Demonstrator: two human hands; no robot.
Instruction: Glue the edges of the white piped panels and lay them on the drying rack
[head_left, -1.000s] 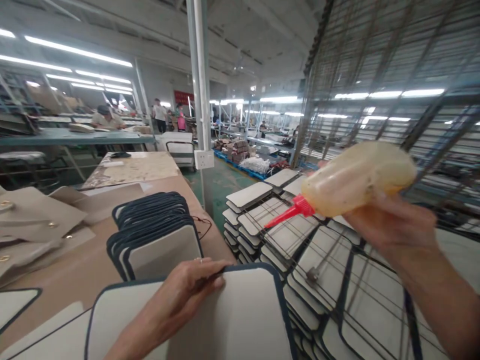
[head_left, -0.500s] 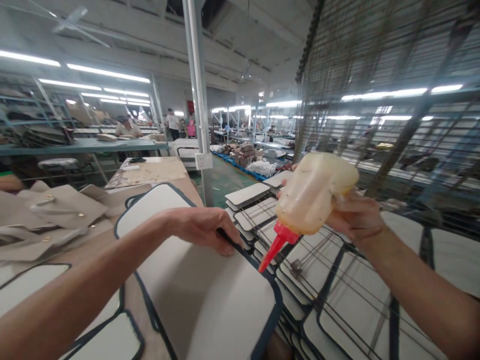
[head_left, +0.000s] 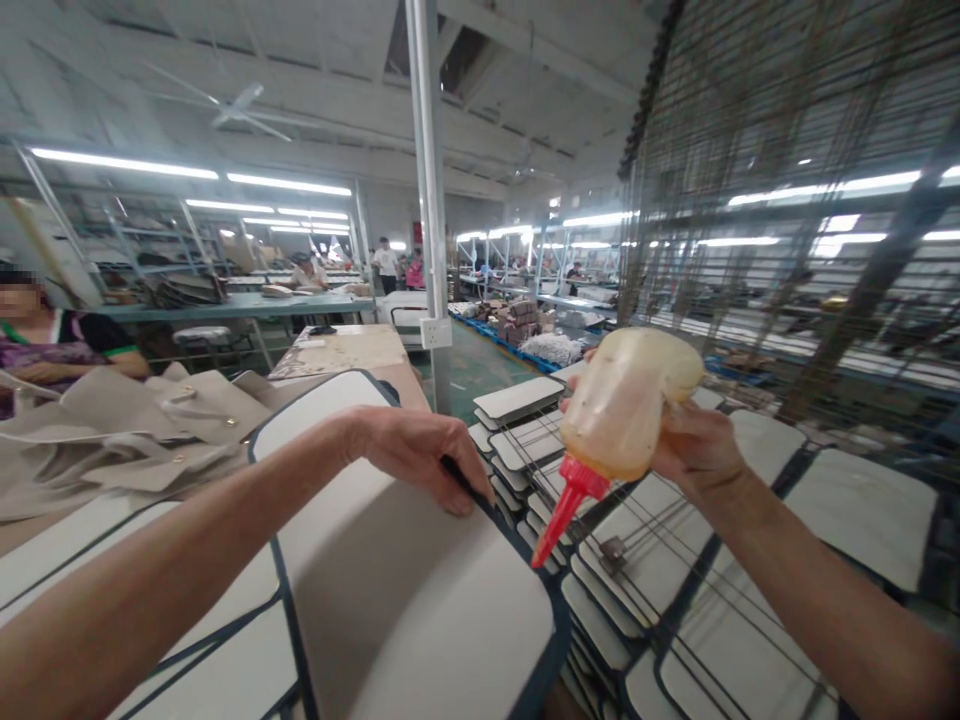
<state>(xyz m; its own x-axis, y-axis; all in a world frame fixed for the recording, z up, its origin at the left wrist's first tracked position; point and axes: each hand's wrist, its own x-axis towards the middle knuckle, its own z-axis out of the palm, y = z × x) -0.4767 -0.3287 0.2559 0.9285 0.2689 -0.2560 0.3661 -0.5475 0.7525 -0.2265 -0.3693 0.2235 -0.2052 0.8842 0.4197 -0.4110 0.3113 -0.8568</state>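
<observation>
My left hand (head_left: 431,455) pinches the right edge of a pale panel with a dark border (head_left: 420,600), thumb on top and fingers over the rim. The panel bends a little under the grip. In my right hand (head_left: 697,440) is a yellowish, translucent squeeze bottle (head_left: 622,400), tipped with its red nozzle (head_left: 559,510) pointing down and left. The nozzle tip is close to the panel's dark right border; whether it touches I cannot tell. More bordered panels lie beneath and to the left.
Beige fabric pieces with metal fittings (head_left: 187,420) are heaped at left, near a seated person (head_left: 67,345). At right, wire racks (head_left: 675,550) carry several pale panels. A white post with a socket (head_left: 435,333) stands ahead, beside a worktable (head_left: 345,350).
My view has turned left, so the surroundings sit farther right and the seated person has come into sight. Both hands keep their holds; the bottle stays tipped by the panel's edge.
</observation>
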